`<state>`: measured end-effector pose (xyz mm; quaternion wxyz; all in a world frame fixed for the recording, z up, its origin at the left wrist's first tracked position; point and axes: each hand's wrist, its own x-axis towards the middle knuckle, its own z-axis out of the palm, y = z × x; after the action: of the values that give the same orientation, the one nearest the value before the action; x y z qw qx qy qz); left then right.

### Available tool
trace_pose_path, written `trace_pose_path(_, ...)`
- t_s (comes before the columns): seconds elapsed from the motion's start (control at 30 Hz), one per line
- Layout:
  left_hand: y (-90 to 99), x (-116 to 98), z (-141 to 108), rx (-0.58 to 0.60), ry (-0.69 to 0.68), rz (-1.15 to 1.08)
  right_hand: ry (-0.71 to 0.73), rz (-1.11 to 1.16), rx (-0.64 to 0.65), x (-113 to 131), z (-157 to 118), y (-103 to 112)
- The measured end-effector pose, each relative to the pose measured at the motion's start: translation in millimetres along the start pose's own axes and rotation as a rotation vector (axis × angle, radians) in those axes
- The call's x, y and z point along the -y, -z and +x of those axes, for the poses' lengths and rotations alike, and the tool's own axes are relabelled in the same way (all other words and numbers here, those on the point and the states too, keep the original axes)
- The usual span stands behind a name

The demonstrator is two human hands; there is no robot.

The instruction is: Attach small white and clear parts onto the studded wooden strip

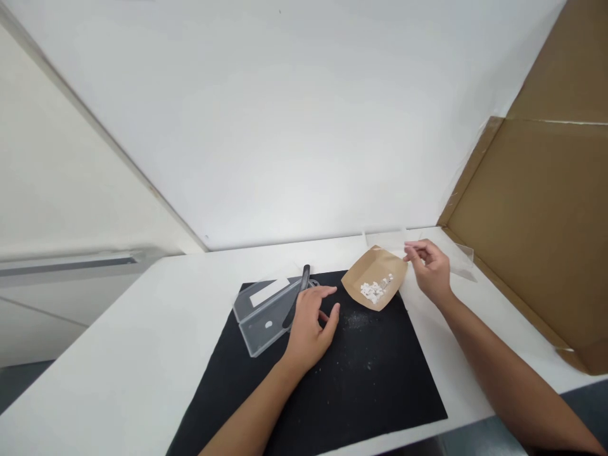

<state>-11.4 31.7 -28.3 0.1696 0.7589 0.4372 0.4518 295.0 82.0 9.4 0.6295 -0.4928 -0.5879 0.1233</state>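
My left hand (311,326) hovers over the black mat (370,386), its thumb and fingers apart with nothing between them. Just behind it lies a clear hinged plastic case (268,332), opened flat, with a white strip (269,292) on one half. A long black object (305,278) rests across the case, partly hidden by this hand. A brown paper tray (363,272) stands at the mat's far right corner, holding several small white pieces (374,291). Beside the tray's right corner, my right hand (431,269) has thumb and fingertips pinched together; what they hold, if anything, is too small to tell.
Clear plastic containers (463,258) stand behind and right of the tray. A cardboard panel (546,240) borders the table on the right, and a white wall (304,126) rises at the back. White specks (358,320) are scattered on the mat.
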Motion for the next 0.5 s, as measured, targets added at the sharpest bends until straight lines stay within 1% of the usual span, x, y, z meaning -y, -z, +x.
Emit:
trace_pose_path(0.07,1.2,1,1,-0.014,0.005,0.008,-0.036,-0.049,-0.148,-8,9,12)
trace_pose_path(0.17,2.4,-1,1,-0.002,0.000,0.000,-0.073,-0.121,-0.364,-26,22,33)
trace_pose_path(0.27,2.5,-4,0,0.025,-0.014,-0.006,-0.091,-0.202,-0.484,-46,34,55)
trace_pose_path(0.33,2.2,-5,-1,0.035,-0.026,-0.002,-0.107,-0.254,-0.530,-59,40,70)
trace_pose_path(0.5,1.4,-2,0,0.061,-0.033,0.015,-0.208,-0.457,-0.547,-82,46,99)
